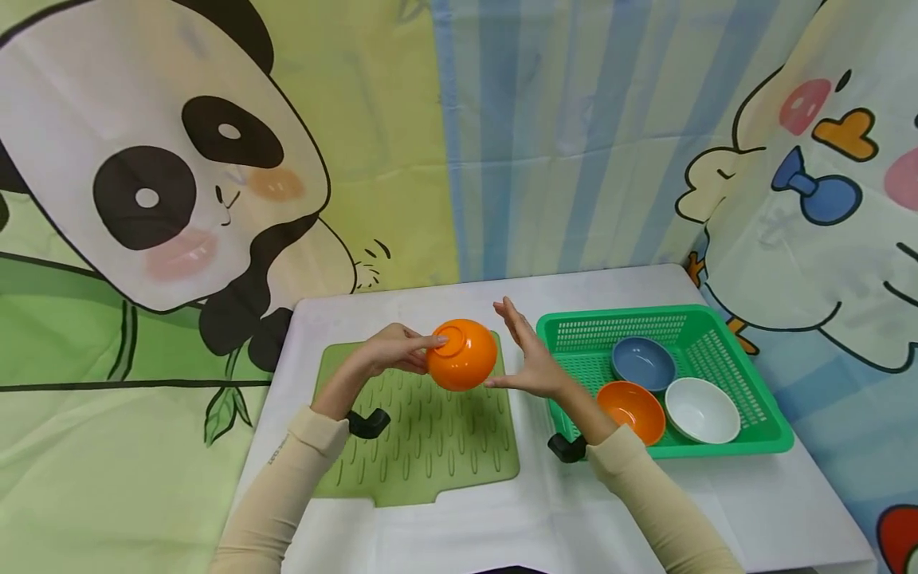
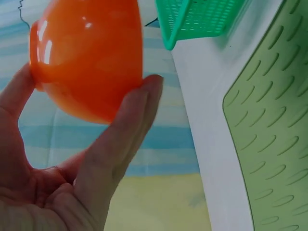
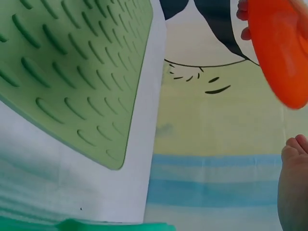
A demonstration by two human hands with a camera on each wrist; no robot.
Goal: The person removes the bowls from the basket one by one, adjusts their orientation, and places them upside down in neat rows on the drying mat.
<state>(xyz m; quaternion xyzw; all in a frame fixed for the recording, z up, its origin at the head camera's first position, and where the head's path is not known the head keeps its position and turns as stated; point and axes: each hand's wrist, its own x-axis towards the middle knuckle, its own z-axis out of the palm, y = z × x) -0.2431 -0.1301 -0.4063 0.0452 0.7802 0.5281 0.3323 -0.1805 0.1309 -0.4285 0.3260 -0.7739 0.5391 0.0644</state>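
Note:
An orange bowl point(image 1: 464, 355) is held up above the green ridged mat point(image 1: 430, 446), tilted so its base ring shows in the head view. My left hand point(image 1: 396, 348) pinches it, with the thumb by the base ring and fingers toward the rim, as the left wrist view shows of the bowl point(image 2: 91, 53). Just right of the bowl, my right hand point(image 1: 529, 359) has its fingers spread and straight, holding nothing. In the right wrist view a gap lies between the bowl point(image 3: 281, 48) and the visible part of the right hand point(image 3: 294, 183).
On the right of the white table point(image 1: 559, 510) stands a green plastic basket point(image 1: 770, 414). Inside it are a blue bowl point(image 1: 644, 363), another orange bowl point(image 1: 633, 410) and a white bowl point(image 1: 703, 410). Printed curtains point(image 1: 545, 143) hang behind the table.

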